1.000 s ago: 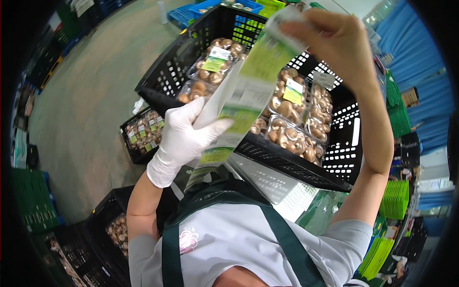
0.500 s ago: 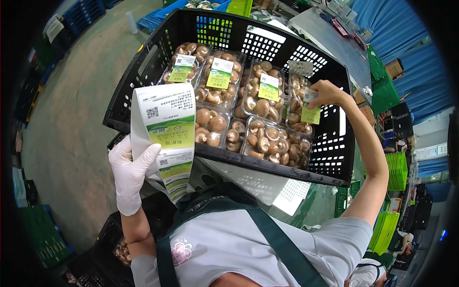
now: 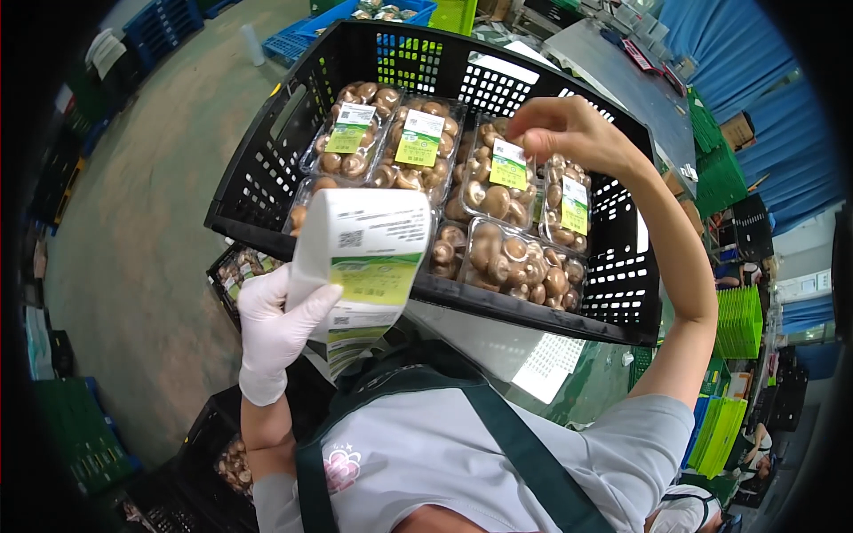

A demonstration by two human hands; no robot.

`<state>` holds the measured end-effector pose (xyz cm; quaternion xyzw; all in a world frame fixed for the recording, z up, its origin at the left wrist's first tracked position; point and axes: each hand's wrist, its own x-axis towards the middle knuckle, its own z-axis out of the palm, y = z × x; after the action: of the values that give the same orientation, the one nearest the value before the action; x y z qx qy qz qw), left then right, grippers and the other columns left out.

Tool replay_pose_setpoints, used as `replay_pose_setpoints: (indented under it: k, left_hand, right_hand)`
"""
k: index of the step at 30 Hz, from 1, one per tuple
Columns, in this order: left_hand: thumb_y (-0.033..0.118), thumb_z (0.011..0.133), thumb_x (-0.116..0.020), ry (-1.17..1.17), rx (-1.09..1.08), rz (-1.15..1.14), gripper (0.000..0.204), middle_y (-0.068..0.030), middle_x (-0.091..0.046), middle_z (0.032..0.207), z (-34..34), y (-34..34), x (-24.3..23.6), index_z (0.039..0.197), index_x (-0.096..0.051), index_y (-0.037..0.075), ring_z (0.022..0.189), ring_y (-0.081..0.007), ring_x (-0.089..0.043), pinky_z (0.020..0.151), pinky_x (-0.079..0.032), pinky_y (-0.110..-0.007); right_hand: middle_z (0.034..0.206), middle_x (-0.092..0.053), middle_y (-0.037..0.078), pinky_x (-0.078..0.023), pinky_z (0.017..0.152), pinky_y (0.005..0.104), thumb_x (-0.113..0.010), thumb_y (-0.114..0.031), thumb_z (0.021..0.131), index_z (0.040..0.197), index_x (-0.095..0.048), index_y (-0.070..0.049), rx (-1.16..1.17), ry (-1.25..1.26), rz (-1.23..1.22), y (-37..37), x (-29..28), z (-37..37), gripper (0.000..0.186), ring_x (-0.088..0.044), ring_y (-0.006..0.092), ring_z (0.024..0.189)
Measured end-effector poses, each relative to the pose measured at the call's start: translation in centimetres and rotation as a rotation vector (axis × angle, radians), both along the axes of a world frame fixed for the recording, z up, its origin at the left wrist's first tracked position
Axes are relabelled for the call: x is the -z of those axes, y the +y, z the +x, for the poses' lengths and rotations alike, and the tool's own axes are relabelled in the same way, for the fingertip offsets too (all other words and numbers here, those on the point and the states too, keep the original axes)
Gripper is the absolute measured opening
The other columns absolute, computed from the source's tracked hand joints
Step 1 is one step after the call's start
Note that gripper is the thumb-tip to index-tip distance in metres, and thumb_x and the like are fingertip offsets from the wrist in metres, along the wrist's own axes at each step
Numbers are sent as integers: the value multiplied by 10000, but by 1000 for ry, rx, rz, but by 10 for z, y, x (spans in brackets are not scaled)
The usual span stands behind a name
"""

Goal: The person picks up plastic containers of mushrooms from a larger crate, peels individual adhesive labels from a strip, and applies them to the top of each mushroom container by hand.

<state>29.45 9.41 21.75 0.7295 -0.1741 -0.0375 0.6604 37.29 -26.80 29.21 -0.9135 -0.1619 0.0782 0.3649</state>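
My left hand (image 3: 283, 333), in a white glove, is closed on a strip of printed labels (image 3: 378, 233), white and green, which hangs down toward my apron. My bare right hand (image 3: 569, 133) hovers over the packs in the black crate, fingers loosely curled with a gap to the thumb and nothing visible between them. Below it lies a labelled mushroom pack (image 3: 495, 200). Right of that, another mushroom pack (image 3: 553, 191) bears a label (image 3: 575, 204). Two more labelled packs, a left pack (image 3: 354, 164) and a middle pack (image 3: 410, 176), lie farther left. A nearer mushroom pack (image 3: 520, 266) shows no label.
The black perforated crate (image 3: 613, 330) stands in front of me, with high walls. Another dark crate (image 3: 227, 284) with packs is below its left side. A grey table (image 3: 613, 84) stands behind. Blue crates (image 3: 289, 44) are at the far left. Green crates (image 3: 737, 324) stack up at right.
My right hand has let go of the label on the rightmost pack and moved left and up. My left hand has shifted right with the label strip, which now covers a near pack.
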Motion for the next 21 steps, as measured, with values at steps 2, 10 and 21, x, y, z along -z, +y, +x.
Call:
replay_pose_setpoints:
  k: [2,10,21]
  left_hand:
    - [40,782,-671,-82,-12,68,137,-43,-663,730,-3,-4,1,894,-653,-37,621,-73,-588,585,-464,-212]
    - [-110,739,-623,-320,-37,-342,526,-128,-535,1185,-18,-10,-3,1229,-454,-20,1069,-220,-546,936,-420,-336]
    - [28,740,-725,-12,-345,-48,328,-60,-657,899,-34,5,5,1022,-585,-64,764,-81,-602,692,-497,-229]
  right_hand:
    - [1008,-622,160,-558,604,296,-782,-472,610,1174,-523,25,-317,102,252,57,-14,-22,795,-650,184,747]
    - [517,-510,115,-435,463,380,-648,-97,761,706,-524,-10,-466,-471,110,160,-10,-79,161,-551,286,481]
    - [689,-653,69,-472,453,270,-696,-164,770,817,-679,-41,-225,-489,137,163,-47,31,133,-611,129,554]
